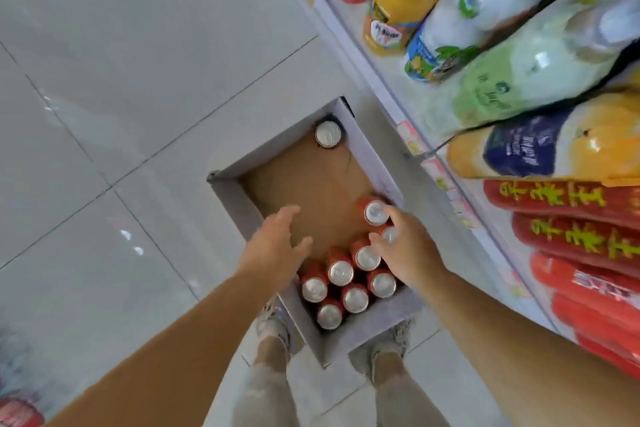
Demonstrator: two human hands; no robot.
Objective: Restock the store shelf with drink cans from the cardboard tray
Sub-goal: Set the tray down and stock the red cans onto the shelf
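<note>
Left hand [277, 243] hovers over the bare bottom of the cardboard tray [225, 192], fingers spread, holding nothing. The tray sits on the floor at the person's feet, mostly emptied: a bunch of red cans [341, 272] at the near end, plus one lone can [328, 134] in the far corner. Right hand [405, 253] is down on the cans by the right wall, fingers curling at one, but honestly can't tell if it's gripped yet. So it's the pick-up step. Next it needs a firm hold, then a lift to the shelf [440, 180] on the right.
</note>
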